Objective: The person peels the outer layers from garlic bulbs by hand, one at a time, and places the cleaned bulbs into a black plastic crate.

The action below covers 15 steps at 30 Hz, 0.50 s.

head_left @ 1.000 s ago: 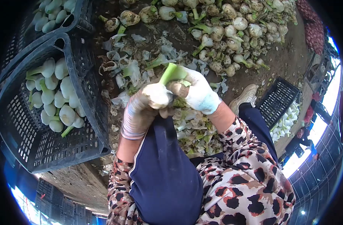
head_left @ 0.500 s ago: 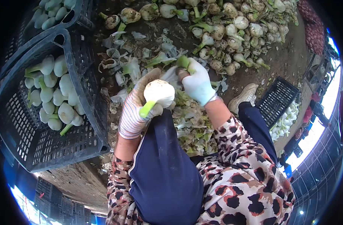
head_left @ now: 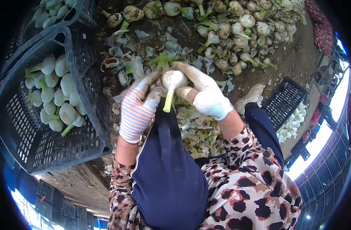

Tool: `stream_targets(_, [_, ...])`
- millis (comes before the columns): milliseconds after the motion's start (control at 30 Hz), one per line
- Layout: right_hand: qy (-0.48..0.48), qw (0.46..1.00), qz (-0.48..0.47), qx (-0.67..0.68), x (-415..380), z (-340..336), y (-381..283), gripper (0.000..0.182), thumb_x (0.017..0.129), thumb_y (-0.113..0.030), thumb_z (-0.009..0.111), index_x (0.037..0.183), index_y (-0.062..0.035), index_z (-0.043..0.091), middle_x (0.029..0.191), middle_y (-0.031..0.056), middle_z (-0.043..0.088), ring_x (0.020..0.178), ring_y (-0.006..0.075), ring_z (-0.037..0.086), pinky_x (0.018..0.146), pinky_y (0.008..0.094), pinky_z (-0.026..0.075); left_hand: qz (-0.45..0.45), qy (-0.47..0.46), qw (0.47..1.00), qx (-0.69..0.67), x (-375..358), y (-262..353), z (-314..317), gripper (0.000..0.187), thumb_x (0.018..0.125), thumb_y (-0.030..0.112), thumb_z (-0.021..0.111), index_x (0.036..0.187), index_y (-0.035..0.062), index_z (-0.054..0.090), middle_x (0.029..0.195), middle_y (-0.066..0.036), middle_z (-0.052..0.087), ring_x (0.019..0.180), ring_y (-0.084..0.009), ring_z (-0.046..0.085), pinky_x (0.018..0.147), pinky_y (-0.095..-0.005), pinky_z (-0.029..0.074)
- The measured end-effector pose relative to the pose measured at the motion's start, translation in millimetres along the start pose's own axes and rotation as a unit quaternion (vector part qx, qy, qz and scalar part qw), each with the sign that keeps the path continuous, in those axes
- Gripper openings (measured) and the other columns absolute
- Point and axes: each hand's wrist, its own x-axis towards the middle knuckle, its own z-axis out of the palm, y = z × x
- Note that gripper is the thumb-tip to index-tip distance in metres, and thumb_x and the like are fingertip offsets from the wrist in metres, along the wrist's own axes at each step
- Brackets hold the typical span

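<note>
A white garlic bulb point(head_left: 174, 78) with a short green stem sits between my two hands, above my knee, its stem pointing down toward me. My left hand point(head_left: 136, 113), in a striped glove, is closed around the bulb's left side. From the right, my right hand point(head_left: 210, 96) in a soiled white glove curls its fingers and thumb against the bulb. Just beyond the bulb is a green strip of peeled leaf point(head_left: 163, 60). Loose skins point(head_left: 134, 69) litter the ground past my hands, and more trimmings point(head_left: 200, 132) lie between my legs.
At the left, a black plastic crate point(head_left: 68, 153) holds several cleaned bulbs point(head_left: 68, 113), with another filled crate point(head_left: 77, 23) behind it. Unpeeled, soil-marked bulbs point(head_left: 237, 42) are heaped at the back right. A black basket point(head_left: 284, 101) stands beyond my shoe point(head_left: 250, 97), beside more white bulbs point(head_left: 294, 124).
My right hand has come back toward the bulb and now grips it, no longer holding the green leaf strip. The bulb has shifted right and away from me, its stem now pointing more downward.
</note>
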Motion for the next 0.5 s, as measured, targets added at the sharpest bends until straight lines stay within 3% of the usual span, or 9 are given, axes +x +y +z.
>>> stream_targets(100, [-0.045,0.977,-0.067,-0.197,1,-6,-17,0.062,0.078,0.001,0.065,0.138,0.0039,0.050,0.125,0.0197,0.060,0.115,0.0325,0.061,0.099,0.0362,0.048,0.002,-0.052,0.994,0.094,4,13,4,0.032,0.086,0.012,0.069,0.115,-0.0014,0.069,0.096,-0.016,0.072,0.085,-0.0217,0.070,0.078,-0.0336,0.054])
stream_targets(167, [-0.040,0.964,-0.104,-0.241,2,-4,-16,0.059,0.077,-0.001,0.064,0.135,0.0033,0.052,0.120,0.0229,0.061,0.110,0.0395,0.061,0.095,0.0392,0.051,0.006,-0.047,0.992,0.114,7,11,6,0.031,0.084,0.015,0.071,0.111,-0.0006,0.070,0.089,-0.017,0.072,0.081,-0.0260,0.071,0.077,-0.0339,0.054])
stream_targets(233, [-0.018,0.945,-0.162,-0.284,1,-3,-13,0.060,0.076,0.001,0.064,0.134,0.0043,0.052,0.118,0.0233,0.062,0.108,0.0400,0.062,0.093,0.0403,0.052,0.056,-0.059,0.977,0.197,9,11,5,0.023,0.086,0.008,0.069,0.106,-0.0024,0.072,0.087,-0.013,0.073,0.076,-0.0134,0.067,0.072,-0.0294,0.054])
stream_targets(267, [-0.018,0.945,-0.163,-0.284,1,-3,-15,0.060,0.076,0.001,0.064,0.134,0.0043,0.052,0.118,0.0233,0.062,0.108,0.0400,0.062,0.093,0.0403,0.052,0.056,-0.059,0.977,0.197,10,8,5,0.023,0.086,0.008,0.069,0.106,-0.0024,0.072,0.087,-0.013,0.073,0.076,-0.0134,0.067,0.072,-0.0294,0.054])
stream_targets(333, [-0.014,0.957,-0.163,-0.240,-1,-3,-19,0.058,0.076,0.002,0.063,0.132,0.0050,0.053,0.119,0.0241,0.061,0.108,0.0394,0.062,0.093,0.0397,0.052,0.183,0.002,0.937,0.297,10,0,5,0.016,0.086,0.006,0.067,0.099,-0.0025,0.071,0.082,-0.014,0.071,0.071,-0.0148,0.066,0.069,-0.0295,0.053])
stream_targets(367, [-0.014,0.957,-0.164,-0.240,-1,-3,-18,0.058,0.076,0.002,0.063,0.132,0.0050,0.053,0.119,0.0241,0.061,0.108,0.0394,0.062,0.093,0.0397,0.052,0.184,0.003,0.937,0.297,11,1,5,0.016,0.086,0.006,0.067,0.099,-0.0025,0.071,0.082,-0.014,0.071,0.071,-0.0148,0.066,0.069,-0.0295,0.053])
stream_targets(433, [-0.020,0.976,-0.133,-0.174,-3,-2,-12,0.059,0.077,-0.003,0.064,0.135,0.0042,0.051,0.120,0.0217,0.062,0.110,0.0371,0.062,0.095,0.0402,0.051,0.099,0.032,0.969,0.226,12,3,7,0.014,0.087,0.006,0.063,0.094,-0.0031,0.071,0.079,-0.010,0.070,0.067,-0.0140,0.064,0.068,-0.0282,0.052])
stream_targets(467, [-0.020,0.975,-0.134,-0.175,-4,0,-9,0.059,0.077,-0.003,0.064,0.135,0.0042,0.051,0.120,0.0217,0.062,0.110,0.0371,0.062,0.095,0.0402,0.051,0.005,0.041,0.997,0.071,11,2,10,0.015,0.089,0.007,0.060,0.093,-0.0020,0.071,0.077,-0.005,0.068,0.064,-0.0106,0.061,0.063,-0.0258,0.050])
stream_targets(500, [-0.021,0.999,-0.047,-0.004,-7,4,-5,0.061,0.081,-0.005,0.064,0.139,0.0047,0.048,0.124,0.0196,0.060,0.111,0.0318,0.062,0.095,0.0372,0.050,0.006,0.041,0.997,0.070,12,3,10,0.015,0.089,0.007,0.060,0.093,-0.0020,0.071,0.077,-0.005,0.068,0.064,-0.0106,0.061,0.063,-0.0258,0.050])
